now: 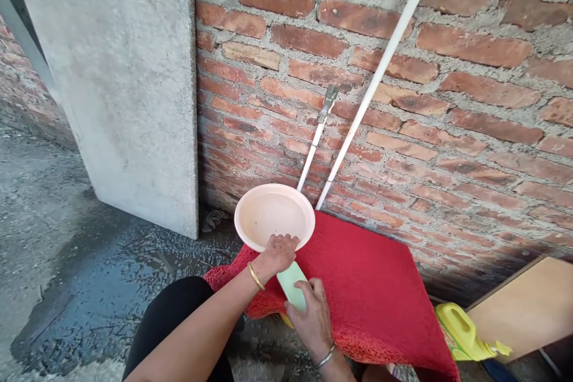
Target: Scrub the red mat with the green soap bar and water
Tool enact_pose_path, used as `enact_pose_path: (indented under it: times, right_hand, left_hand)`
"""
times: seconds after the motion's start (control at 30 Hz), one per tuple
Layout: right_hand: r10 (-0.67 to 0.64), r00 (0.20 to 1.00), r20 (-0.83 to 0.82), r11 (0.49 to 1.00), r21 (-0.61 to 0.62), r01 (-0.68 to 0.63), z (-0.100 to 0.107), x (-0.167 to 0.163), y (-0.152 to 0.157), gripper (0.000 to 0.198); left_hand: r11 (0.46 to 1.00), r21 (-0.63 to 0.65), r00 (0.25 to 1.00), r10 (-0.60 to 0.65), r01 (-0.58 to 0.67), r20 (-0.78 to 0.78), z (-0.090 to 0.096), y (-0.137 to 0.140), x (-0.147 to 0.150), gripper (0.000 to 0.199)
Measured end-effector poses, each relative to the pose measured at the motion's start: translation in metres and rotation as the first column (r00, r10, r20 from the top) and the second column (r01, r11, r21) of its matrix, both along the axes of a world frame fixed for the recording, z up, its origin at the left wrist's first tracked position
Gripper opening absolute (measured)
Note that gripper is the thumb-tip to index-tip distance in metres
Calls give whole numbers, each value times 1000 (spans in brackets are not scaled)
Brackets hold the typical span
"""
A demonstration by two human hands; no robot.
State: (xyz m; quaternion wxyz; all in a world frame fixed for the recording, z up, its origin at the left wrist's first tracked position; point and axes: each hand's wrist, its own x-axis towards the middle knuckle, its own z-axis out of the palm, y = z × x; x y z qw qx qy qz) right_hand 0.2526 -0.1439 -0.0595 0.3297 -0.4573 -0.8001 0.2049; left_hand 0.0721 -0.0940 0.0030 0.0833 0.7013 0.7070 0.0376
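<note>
The half-curled right hand (314, 313) grips the mint-green container (292, 285), likely light, stiff, best held across its sides. The left hand (280, 253), loosely bent, overlaps the basin (268, 215) rim; grip unclear.

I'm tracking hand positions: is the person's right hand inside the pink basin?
No, the right hand grips a pale green object outside the basin, on the near side of its rim.
</note>
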Motion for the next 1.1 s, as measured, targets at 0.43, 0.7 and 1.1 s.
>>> enact_pose_path:
  times: [0.43,0.7,1.1]
  right_hand:
    - [-393,920,-1,918,-52,392,-20,156,25,61]
    - [-541,840,44,823,-174,540,-3,176,28,81]
    - [-80,997,21,993,-83,82,1,26,36,26]
  left_hand:
    - [1000,11,1000,-17,17,2,-7,2,-3,40]
    - [999,38,999,-26,26,-24,-10,1,-1,35]
    - [999,32,1000,-29,29,-10,2,-1,-1,32]
